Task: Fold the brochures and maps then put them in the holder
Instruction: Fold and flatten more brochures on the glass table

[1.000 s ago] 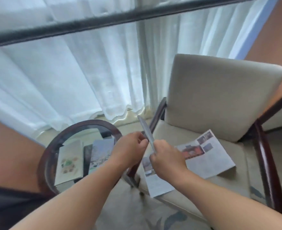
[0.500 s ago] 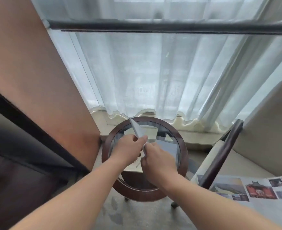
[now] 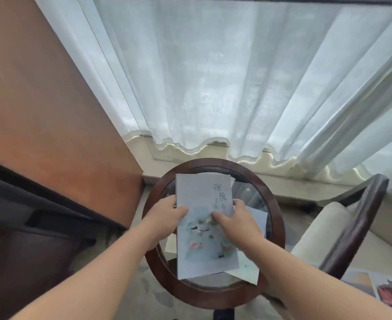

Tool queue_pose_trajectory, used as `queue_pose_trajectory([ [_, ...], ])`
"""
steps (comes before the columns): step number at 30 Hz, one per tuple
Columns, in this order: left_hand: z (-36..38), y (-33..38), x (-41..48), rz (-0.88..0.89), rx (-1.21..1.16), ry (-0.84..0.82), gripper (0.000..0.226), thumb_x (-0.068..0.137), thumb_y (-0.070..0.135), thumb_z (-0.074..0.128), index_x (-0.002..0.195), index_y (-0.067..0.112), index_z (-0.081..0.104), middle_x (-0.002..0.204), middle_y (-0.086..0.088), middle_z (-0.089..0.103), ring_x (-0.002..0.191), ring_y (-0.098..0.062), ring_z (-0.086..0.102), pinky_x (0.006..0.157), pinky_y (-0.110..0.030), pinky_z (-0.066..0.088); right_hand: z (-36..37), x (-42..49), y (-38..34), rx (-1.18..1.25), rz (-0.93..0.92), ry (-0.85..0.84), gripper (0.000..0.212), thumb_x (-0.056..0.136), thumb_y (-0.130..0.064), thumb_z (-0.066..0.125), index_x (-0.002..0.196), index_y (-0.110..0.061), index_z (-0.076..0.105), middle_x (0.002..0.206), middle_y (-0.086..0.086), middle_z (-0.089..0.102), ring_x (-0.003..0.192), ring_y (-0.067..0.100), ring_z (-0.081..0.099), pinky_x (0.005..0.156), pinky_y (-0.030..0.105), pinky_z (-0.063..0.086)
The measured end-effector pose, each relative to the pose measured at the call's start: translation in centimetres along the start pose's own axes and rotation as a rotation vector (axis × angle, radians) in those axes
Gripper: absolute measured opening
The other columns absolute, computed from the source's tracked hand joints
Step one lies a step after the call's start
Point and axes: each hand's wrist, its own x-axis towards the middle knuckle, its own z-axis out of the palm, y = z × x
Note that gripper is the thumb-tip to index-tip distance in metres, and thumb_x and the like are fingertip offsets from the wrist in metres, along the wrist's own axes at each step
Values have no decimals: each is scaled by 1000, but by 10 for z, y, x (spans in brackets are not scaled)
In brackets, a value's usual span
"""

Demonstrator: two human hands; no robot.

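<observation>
Both hands on the folded brochure (image 3: 204, 236), centre frame, over the round glass table (image 3: 279, 227).

Left hand (image 3: 167, 218): thumb on top at the left edge, fingers tucked under, pinching. Right hand (image 3: 238, 224): fingers (image 3: 218, 215) curled onto the printed face at the right edge, gripping too. A second leaflet (image 3: 248, 271) lies beneath, lower right. No holder in sight! Let go here and the crease may spring open, or the paper could skate across the glass and off the rim. An unfolded sheet (image 3: 384, 289) waits on the armchair (image 3: 352, 227), bottom right.
</observation>
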Motion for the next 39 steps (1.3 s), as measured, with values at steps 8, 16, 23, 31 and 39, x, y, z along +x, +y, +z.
queue_pose_trajectory([
  [8,11,-63,87,-51,337,44,38,88,32,61,121,26,44,94,13,58,83,-14,58,65,-31,48,50,60,26,-87,130,42,16,90,-23,56,105,-20,54,107,1,63,92,22,61,83,44,52],
  [16,41,-120,145,-28,601,66,90,82,44,69,149,24,12,121,-6,48,95,-26,56,68,-34,41,101,105,52,-233,179,137,28,86,-8,51,110,-20,44,101,5,58,87,28,56,72,41,50],
  [23,48,-132,160,-57,619,122,96,79,51,70,151,21,13,125,-6,37,114,-27,47,77,-37,40,113,116,54,-312,210,120,24,90,-14,53,112,-19,44,105,6,46,85,25,52,72,39,49],
  [31,46,-127,161,-69,623,137,92,79,49,72,147,16,20,126,-6,38,117,-26,45,84,-39,45,112,121,55,-376,183,83,29,91,-17,58,115,-17,42,110,7,47,81,23,49,70,37,47],
  [39,81,-132,177,408,973,60,87,95,51,38,154,9,-10,163,-12,-12,149,-27,-16,117,-40,-15,89,146,65,-797,-217,-42,94,86,-42,67,155,-31,4,163,-5,-4,146,26,11,114,39,29],
])
